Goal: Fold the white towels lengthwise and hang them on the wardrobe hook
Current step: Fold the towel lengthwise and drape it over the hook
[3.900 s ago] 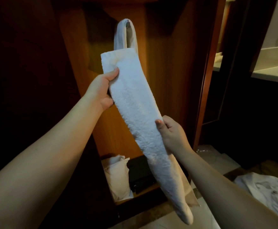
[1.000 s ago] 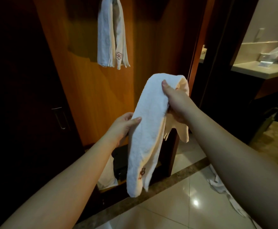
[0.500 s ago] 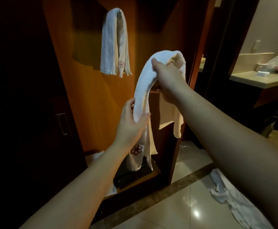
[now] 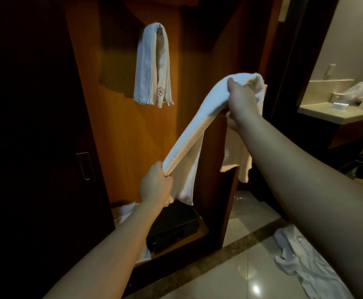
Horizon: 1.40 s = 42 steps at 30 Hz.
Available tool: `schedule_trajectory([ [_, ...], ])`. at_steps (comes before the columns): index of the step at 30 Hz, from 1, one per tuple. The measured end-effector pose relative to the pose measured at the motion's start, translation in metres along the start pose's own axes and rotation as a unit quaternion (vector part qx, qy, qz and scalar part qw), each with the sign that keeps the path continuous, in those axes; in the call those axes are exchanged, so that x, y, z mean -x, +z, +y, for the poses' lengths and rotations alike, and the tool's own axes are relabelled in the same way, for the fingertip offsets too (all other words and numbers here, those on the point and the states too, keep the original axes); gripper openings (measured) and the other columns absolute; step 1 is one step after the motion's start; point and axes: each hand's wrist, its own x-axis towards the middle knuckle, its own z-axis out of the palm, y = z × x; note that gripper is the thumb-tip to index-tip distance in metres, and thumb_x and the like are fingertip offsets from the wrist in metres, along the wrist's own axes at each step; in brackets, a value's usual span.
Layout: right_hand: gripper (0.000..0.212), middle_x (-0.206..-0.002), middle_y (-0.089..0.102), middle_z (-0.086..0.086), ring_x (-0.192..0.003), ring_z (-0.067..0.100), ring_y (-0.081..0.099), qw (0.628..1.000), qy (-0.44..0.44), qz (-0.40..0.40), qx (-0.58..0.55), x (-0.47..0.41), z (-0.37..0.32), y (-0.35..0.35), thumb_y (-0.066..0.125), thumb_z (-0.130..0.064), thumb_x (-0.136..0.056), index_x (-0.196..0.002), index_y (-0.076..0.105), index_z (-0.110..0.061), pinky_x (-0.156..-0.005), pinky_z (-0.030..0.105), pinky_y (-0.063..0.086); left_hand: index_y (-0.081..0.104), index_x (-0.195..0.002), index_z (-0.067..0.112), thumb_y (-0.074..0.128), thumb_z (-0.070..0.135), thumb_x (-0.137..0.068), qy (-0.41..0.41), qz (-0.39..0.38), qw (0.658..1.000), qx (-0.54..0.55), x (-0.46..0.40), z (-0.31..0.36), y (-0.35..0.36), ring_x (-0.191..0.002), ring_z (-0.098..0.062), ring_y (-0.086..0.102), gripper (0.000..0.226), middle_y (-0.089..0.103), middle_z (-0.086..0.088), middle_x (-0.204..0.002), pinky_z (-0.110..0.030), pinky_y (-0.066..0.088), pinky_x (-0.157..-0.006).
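One orange-brown wooden wardrobe, smooth-grained, open-fronted, with a dark door at left carrying one metal pull handle.

One glossy pale tiled floor with a brown stone border strip.

One beige counter at far right, holding small items too blurred to tell.

Three white cloth items of terry texture. First: a white terry towel folded into a long strip, stretched taut on a slant in front of the wardrobe, loose ends drooping beneath both grips. Second: a hung white towel with a pink flower embroidery, draped over one small dark wardrobe hook, both halves hanging parallel. Third: a crumpled white cloth on the floor at right.

One black box-shaped safe on the wardrobe's bottom shelf, beside a pale bundle.

Two bare hands. Right hand, higher, clamped on the strip's upper bend. Left hand, lower, fisted tight around the strip's lower edge.
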Motion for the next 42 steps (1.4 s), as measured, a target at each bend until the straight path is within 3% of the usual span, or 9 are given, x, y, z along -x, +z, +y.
schedule_trajectory([
  [8,0.062,-0.103,0.053,0.001,-0.112,0.03,0.058,0.992,0.046,0.059,-0.106,-0.009,0.0,-0.009,0.057,-0.022,-0.102,-0.157,0.028,-0.022,-0.09,0.056,0.056,0.054,-0.1,0.028,0.062,0.03,-0.094,-0.03,-0.043,0.998,-0.021,0.019,-0.065,0.015,-0.066,-0.003,0.059,0.01,0.06,0.009,-0.082,-0.031,0.056,-0.054],
  [16,0.037,-0.09,0.053,-0.002,-0.08,0.017,0.055,0.997,0.023,0.006,-0.08,0.011,0.006,0.029,0.054,-0.028,-0.104,-0.137,0.045,-0.014,-0.081,0.051,0.058,0.045,-0.13,0.028,0.06,0.064,-0.084,0.014,-0.015,0.972,0.233,0.031,0.015,-0.016,-0.12,-0.005,0.047,0.06,0.05,0.014,-0.126,-0.036,0.044,-0.103],
  [20,0.036,-0.083,0.054,0.0,-0.083,0.023,0.063,0.999,0.006,-0.004,0.032,0.021,0.014,0.048,0.051,-0.04,-0.103,-0.116,0.058,-0.008,-0.08,0.048,0.058,0.067,-0.089,0.028,0.031,0.078,-0.089,0.052,-0.155,0.882,0.442,0.032,0.077,-0.05,-0.081,-0.005,0.064,0.062,0.068,0.01,-0.084,-0.021,0.05,-0.075],
  [24,0.037,-0.077,0.052,-0.001,-0.073,0.022,0.061,0.997,0.019,-0.008,0.07,0.027,0.011,0.067,0.051,-0.047,-0.101,-0.073,0.036,-0.026,-0.091,0.054,0.056,0.037,-0.153,0.023,0.012,0.088,-0.075,-0.001,-0.301,0.79,0.534,0.018,0.11,-0.054,-0.146,-0.02,0.035,0.105,0.042,-0.004,-0.157,-0.045,0.025,-0.121],
  [27,0.035,-0.076,0.051,-0.003,-0.069,0.019,0.058,0.998,0.016,-0.011,0.058,0.03,0.006,0.08,0.052,-0.046,-0.1,-0.078,0.041,-0.022,-0.086,0.049,0.058,0.015,-0.161,0.021,0.011,0.091,-0.069,-0.109,-0.259,0.746,0.604,-0.001,0.122,-0.067,-0.154,-0.027,0.015,0.115,0.018,-0.007,-0.167,-0.053,0.01,-0.124],
  [31,0.049,-0.087,0.051,-0.008,-0.078,0.014,0.057,0.998,-0.009,-0.026,0.049,0.033,0.001,0.092,0.051,-0.05,-0.1,-0.131,0.055,-0.012,-0.077,0.036,0.056,0.065,-0.117,0.027,0.029,0.1,-0.059,-0.2,-0.053,0.773,0.6,-0.037,0.114,-0.078,-0.113,-0.028,0.064,0.1,0.07,-0.005,-0.119,-0.054,0.049,-0.103],
  [35,0.044,-0.091,0.055,-0.008,-0.071,0.007,0.065,0.998,-0.042,-0.038,0.026,0.033,0.0,0.108,0.051,-0.046,-0.101,-0.129,0.053,-0.012,-0.053,0.021,0.053,0.055,-0.121,0.034,0.031,0.099,-0.054,-0.152,-0.107,0.748,0.637,-0.052,0.106,-0.085,-0.115,-0.017,0.061,0.096,0.056,-0.007,-0.142,-0.05,0.052,-0.102],
  [38,0.055,-0.105,0.064,0.005,-0.093,0.022,0.068,0.997,-0.038,-0.062,0.021,0.035,-0.002,0.125,0.053,-0.05,-0.097,-0.131,0.055,-0.008,-0.076,0.044,0.063,0.058,-0.115,0.032,0.033,0.098,-0.049,-0.093,-0.168,0.733,0.653,-0.051,0.114,-0.094,-0.096,0.002,0.065,0.096,0.055,-0.001,-0.145,-0.023,0.054,-0.087],
  [42,0.058,-0.115,0.065,0.007,-0.108,0.027,0.064,0.997,-0.057,-0.031,0.042,0.023,0.001,0.129,0.052,-0.057,-0.091,-0.128,0.056,-0.011,-0.097,0.05,0.055,0.045,-0.143,0.029,0.019,0.088,-0.077,-0.104,-0.109,0.724,0.673,-0.075,0.117,-0.102,-0.146,-0.016,0.035,0.092,0.05,0.011,-0.147,-0.033,0.027,-0.118],
])
